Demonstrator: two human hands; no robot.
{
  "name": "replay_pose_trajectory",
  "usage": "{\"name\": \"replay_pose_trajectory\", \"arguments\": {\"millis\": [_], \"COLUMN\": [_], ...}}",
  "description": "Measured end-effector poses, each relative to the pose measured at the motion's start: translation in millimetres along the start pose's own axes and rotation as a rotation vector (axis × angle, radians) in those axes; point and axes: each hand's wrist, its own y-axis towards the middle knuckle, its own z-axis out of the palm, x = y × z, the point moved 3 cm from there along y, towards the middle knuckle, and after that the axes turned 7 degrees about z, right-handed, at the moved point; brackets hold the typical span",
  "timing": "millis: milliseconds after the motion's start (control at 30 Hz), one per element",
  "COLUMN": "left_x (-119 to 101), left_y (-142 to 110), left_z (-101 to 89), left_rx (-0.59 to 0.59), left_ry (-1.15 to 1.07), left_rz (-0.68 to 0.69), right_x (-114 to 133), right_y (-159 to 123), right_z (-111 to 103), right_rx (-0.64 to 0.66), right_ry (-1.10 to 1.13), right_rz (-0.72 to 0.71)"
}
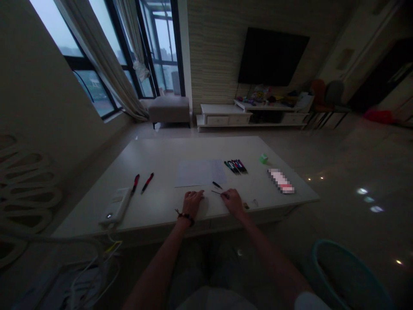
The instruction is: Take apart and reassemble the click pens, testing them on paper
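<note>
My right hand [232,200] is closed in a pinch on a thin dark stick that looks like a pen refill [216,192], pointing left just above the table. Beyond it lies a short black pen piece [217,185]. My left hand [192,201], with a beaded bracelet at the wrist, rests by the near edge of the paper. Its thumb and forefinger are drawn together around a small dark spot too tiny to name. White paper sheets [195,173] lie flat in front of both hands, and a row of several pens [235,166] sits right of them.
On the white table [155,150], two red-and-black pens [147,183] and a white power strip [116,206] lie left. A green cube [263,159] and a blurred-out phone [281,181] are right. Small bits [246,206] lie near my right wrist. A teal bin [342,254] stands below right.
</note>
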Motion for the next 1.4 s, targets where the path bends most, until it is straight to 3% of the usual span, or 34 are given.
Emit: {"name": "replay_pose_trajectory", "arguments": {"millis": [233, 333, 433, 600, 733, 800, 867, 1033, 1133, 1267, 1400], "left_x": [7.4, 11.0, 27.8, 91.8, 127.1, 126.3, 113.1, 49.3, 23.2, 17.9, 23.8], "left_y": [6.0, 9.4, 1.4, -59.6, -112.1, -118.8, -108.9, -43.7, -12.0, 2.6, -1.2], "left_z": [12.9, 12.7, 3.4, -33.6, -65.8, -71.5, -66.8, -28.8, -10.0, -1.6, -3.0], "left_rx": [0.027, 0.007, -0.023, -0.024, -0.041, -0.06, -0.075, -0.079, -0.056, -0.04, -0.126], "left_ry": [-0.108, -0.131, -0.108, 0.096, 0.241, 0.28, 0.272, 0.133, 0.099, 0.055, -0.044], "left_rz": [-0.008, -0.049, -0.111, -0.269, -0.438, -0.499, -0.499, -0.19, -0.125, -0.15, -0.156], "right_x": [13.8, -5.5, -39.0, -104.2, -129.0, -123.9, -107.5, -37.7, 1.6, 32.3, 39.4], "right_y": [11.3, 3.7, -8.5, -31.4, -46.4, -50.8, -52.1, -35.9, -15.2, 12.4, 26.0], "right_z": [13.2, 0.7, -24.7, -65.8, -71.0, -65.0, -55.3, -21.7, -3.9, 18.1, 30.7], "right_rx": [-0.008, -0.044, -0.097, -0.11, -0.14, -0.187, -0.226, -0.134, -0.093, -0.047, 0.007], "right_ry": [-0.018, -0.052, -0.178, -0.402, -0.464, -0.474, -0.463, -0.238, -0.12, -0.106, -0.145], "right_rz": [0.005, 0.012, 0.031, 0.07, 0.149, 0.226, 0.277, 0.122, 0.057, 0.067, 0.119]}}
